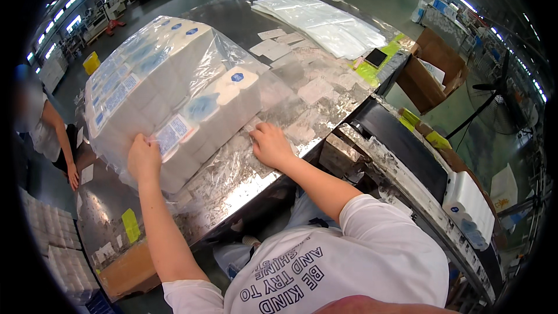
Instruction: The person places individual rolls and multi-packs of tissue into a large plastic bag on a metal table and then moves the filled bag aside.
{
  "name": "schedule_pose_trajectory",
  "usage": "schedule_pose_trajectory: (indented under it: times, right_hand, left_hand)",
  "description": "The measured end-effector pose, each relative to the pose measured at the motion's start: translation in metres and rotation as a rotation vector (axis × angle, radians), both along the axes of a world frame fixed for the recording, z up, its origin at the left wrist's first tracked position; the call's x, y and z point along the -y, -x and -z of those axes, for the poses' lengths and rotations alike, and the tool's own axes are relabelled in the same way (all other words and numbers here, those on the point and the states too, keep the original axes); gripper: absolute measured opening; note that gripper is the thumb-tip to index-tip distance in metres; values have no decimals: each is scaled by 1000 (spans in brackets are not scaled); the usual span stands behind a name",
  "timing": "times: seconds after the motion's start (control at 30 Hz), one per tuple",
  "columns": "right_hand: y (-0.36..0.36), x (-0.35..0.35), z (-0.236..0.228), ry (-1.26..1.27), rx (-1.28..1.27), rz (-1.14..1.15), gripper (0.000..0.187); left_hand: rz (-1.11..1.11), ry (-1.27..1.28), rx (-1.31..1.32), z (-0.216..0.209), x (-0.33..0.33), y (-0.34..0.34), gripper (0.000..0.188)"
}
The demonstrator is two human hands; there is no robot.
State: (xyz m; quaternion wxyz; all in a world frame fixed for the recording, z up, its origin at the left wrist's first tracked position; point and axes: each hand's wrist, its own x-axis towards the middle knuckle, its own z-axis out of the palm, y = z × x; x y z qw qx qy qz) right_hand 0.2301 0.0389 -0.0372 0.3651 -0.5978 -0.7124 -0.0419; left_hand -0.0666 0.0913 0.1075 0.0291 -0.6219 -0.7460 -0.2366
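Observation:
A large clear plastic bag (218, 52) lies on the metal table (232, 195), with several white tissue packs (125, 67) with blue labels inside it. A lower row of packs (232, 96) sits nearer the bag's loose end. At the near left corner of the load, my left hand (144, 160) is closed with thumb and fingers on the bag film against the packs. My right hand (271, 145) rests low over the table, right of the packs. Its fingers are curled at the loose film, and their tips are partly hidden.
Flat clear bags (322, 20) are stacked at the far side, near loose paper sheets (273, 46) and a phone (375, 57). A conveyor (401, 145) carrying a white pack (468, 209) runs at right, beside a cardboard box (433, 75). Another person (55, 128) stands at left.

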Motion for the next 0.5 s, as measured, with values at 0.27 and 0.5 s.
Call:
schedule_pose_trajectory:
  times: [0.27,0.5]
  right_hand:
    - [0,2,-1,-8,-14,-2,25]
    - [-1,3,-3,19,-18,-18,24]
  left_hand:
    - [-4,9,-14,1,-1,0,27]
    - [3,1,-28,4,-4,4,28]
